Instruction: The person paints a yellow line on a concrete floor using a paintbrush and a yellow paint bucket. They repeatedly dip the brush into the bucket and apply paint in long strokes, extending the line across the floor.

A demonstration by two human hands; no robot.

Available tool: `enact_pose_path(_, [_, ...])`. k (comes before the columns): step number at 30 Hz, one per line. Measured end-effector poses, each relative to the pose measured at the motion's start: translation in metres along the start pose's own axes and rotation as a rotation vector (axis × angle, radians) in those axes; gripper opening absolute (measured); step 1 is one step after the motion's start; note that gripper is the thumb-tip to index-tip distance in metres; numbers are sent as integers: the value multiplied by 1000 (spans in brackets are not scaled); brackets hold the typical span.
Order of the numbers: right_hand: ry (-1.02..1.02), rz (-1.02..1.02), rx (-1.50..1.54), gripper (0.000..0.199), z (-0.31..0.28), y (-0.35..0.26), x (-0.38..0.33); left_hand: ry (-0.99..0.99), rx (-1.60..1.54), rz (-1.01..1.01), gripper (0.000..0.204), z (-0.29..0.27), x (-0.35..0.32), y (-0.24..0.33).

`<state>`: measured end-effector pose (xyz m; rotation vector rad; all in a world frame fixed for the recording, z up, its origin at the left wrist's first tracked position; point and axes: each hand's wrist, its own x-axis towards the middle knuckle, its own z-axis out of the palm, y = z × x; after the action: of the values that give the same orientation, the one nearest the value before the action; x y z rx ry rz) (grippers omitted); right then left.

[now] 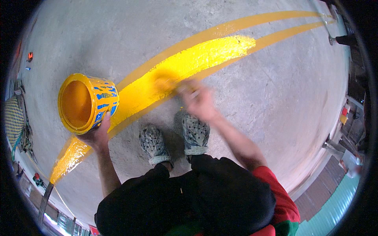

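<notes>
Head view: both grips loaded

Left hand cups a round, yellow-smeared blue bucket from its near side, axis crosswise, mouth leftward; right hand clasps a blurred, yellow-coated brush reaching left over the glossy yellow stripe.

No lettering or number can be read. Around the side of the paint bucket at nine o'clock runs a blue-and-white label, but yellow drips cross it and break it into patches; any print there is probably too streaked to make out. The orange-and-black object at ten o'clock and the red-and-yellow object at three o'clock are too small to show words.
</notes>
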<state>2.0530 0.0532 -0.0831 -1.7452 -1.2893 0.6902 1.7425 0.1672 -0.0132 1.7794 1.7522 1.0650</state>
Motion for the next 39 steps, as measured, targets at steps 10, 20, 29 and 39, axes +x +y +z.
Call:
enact_pose_path(10, [481, -71, -758, 19, -194, 114, 114, -12, 240, 41, 98, -10, -2, -13])
enact_pose_path(20, [-10, 66, -35, 23, -14, 9, 7, -241, -15, 159, 126, 7, -4, -1])
enact_pose_path(29, [558, 23, -38, 20, -211, -18, 95, -496, -688, 188, 118, 44, 2, 51])
enact_pose_path(39, [-233, -318, -144, 18, -171, -194, 102, -513, -442, 514, 110, 110, 15, 117])
